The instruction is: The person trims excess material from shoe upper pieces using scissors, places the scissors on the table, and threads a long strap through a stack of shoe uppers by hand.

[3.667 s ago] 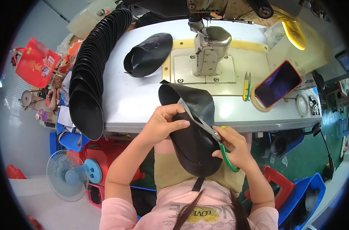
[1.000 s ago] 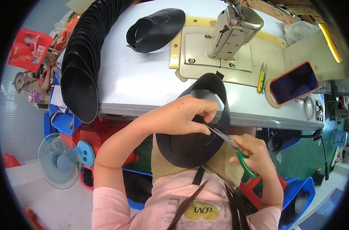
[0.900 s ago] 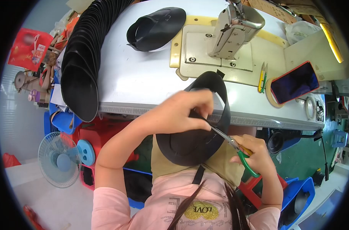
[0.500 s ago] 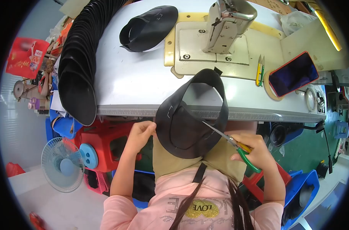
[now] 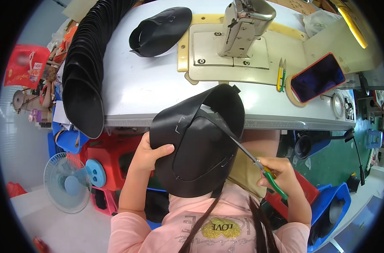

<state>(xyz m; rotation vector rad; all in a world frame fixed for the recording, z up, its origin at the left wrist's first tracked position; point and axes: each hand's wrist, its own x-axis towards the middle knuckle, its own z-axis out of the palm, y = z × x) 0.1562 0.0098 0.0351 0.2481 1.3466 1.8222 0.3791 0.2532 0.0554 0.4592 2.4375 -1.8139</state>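
A black curved shoe upper with small silvery marks is held over my lap, its opening toward the table. My left hand grips its left side, thumb on the outer face and fingers behind. My right hand holds scissors with green and yellow handles. Their blades look nearly closed and point up-left to the upper's right edge near the opening. A second black upper lies on the white table, left of the sewing machine.
A long nested row of black uppers lines the table's left side. To the right are yellow-green snips, a phone and a tape roll. Below left stand a fan and red stool; blue bins are lower right.
My left hand has left the opening and now grips the upper's left side. The upper has tilted, turning more of its marked outer face upward. The scissors stay in my right hand.
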